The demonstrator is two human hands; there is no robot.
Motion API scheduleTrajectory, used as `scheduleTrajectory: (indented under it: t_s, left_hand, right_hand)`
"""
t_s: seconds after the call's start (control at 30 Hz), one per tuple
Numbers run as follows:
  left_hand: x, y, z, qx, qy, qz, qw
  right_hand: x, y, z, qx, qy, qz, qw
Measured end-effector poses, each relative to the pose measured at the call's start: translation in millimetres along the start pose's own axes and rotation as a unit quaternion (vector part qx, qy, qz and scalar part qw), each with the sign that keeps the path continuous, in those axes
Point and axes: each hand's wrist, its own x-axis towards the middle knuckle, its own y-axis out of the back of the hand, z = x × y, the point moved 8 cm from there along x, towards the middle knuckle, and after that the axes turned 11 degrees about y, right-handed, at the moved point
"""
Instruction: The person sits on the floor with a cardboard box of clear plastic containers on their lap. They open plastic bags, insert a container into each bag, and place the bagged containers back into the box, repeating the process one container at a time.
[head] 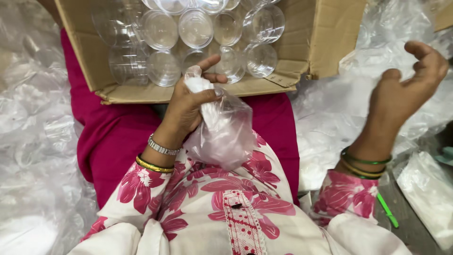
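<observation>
Head view:
Left hand: gripping the gathered neck of a clear plastic bag, fingers closing tight round it.
Bag: hanging over the lap, just below the box.
Right hand: hovering open, fingers curling, holding nothing.
Box: holding clear cups.

Cardboard box of clear plastic cups, crumpled plastic sheeting all around, green stick lower right
</observation>
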Motion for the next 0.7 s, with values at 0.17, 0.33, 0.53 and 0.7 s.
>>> scheduleTrajectory:
  t_s: [0.17,0.33,0.53,0.7]
  left_hand:
    - [-8,-29,5,-0.009,-0.012,-0.052,0.999]
    - [-17,-14,2,0.106,-0.036,0.053,0.992]
    - [-26,36,-2,0.129,-0.072,0.21,0.967]
    - [-3,48,12,-0.007,-0.042,0.136,0.99]
  right_hand:
    - [-44,-114,-91,0.371,-0.16,-0.228,0.886]
    - [-73,-162,-162,0.595,-0.343,-0.265,0.677]
    - [-67,-148,-141,0.569,-0.321,-0.197,0.731]
    - [-85,-210,-136,0.482,-0.332,-0.266,0.766]
